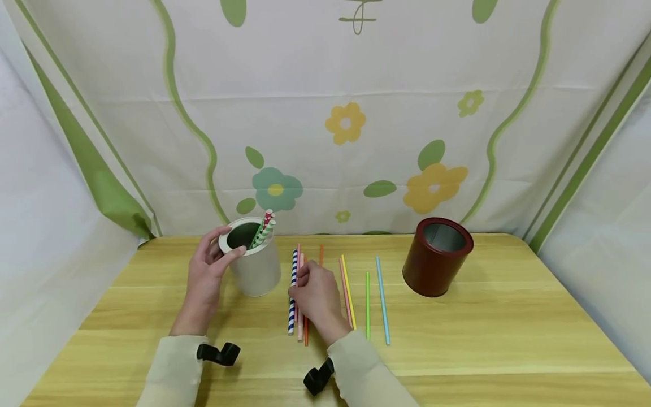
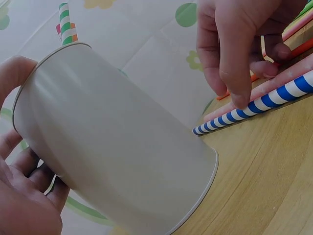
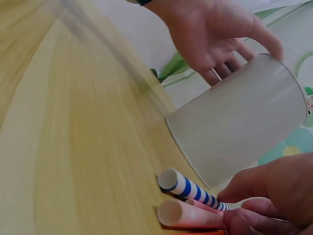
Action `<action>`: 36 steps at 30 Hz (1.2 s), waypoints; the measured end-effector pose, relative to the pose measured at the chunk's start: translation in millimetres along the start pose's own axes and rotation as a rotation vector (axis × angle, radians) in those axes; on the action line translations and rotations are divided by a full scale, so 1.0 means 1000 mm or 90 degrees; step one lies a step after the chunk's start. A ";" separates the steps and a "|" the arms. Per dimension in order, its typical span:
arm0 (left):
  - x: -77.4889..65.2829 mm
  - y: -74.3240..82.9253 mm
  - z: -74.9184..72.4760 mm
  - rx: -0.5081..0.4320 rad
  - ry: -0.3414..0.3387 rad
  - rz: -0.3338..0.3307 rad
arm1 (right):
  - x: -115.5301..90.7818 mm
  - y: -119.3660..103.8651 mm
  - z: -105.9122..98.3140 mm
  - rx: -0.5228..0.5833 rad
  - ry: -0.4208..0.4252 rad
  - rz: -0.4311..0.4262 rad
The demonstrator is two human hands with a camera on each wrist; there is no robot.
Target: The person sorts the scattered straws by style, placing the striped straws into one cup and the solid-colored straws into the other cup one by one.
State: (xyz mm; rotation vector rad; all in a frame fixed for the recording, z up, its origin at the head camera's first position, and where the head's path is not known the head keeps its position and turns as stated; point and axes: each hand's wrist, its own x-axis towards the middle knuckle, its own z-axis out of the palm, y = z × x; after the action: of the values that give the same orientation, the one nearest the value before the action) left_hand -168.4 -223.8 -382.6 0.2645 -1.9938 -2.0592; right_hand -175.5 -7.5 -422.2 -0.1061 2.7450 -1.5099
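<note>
My left hand (image 1: pixel 203 282) holds the white can (image 1: pixel 259 274) at its rim, thumb on the near edge and fingers round the far side. Inside it stand green-and-white striped straws (image 1: pixel 267 230) and a red one with white marks (image 1: pixel 267 215). Just right of the can, my right hand (image 1: pixel 320 294) pinches a blue-and-white striped straw (image 1: pixel 291 322) that lies on the table. Pale pink straws (image 3: pixel 190 215) lie alongside, partly under the right fingers. An orange straw (image 1: pixel 307 337) runs beside them, its middle hidden by the hand.
Farther right lie a yellow straw (image 1: pixel 348 291), a pink one (image 1: pixel 344 282), a green one (image 1: pixel 368 305) and a blue one (image 1: pixel 383 302). A dark red can (image 1: pixel 429 265) stands at the back right. A flowered cloth (image 1: pixel 386 68) hangs behind the wooden table (image 1: pixel 483 345).
</note>
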 end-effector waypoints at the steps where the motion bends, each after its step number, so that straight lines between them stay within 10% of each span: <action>1: 0.000 0.000 0.000 -0.001 -0.001 0.001 | 0.000 0.000 0.000 -0.008 0.005 -0.002; 36: -0.001 0.005 0.000 0.013 -0.008 -0.019 | 0.006 0.000 -0.006 -0.039 0.001 0.012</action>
State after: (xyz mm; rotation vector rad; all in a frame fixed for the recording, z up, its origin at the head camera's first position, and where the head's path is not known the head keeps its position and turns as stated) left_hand -167.3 -223.6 -378.0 0.2877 -2.0317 -2.0633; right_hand -181.3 -2.8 -419.0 -0.0801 2.7864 -1.4218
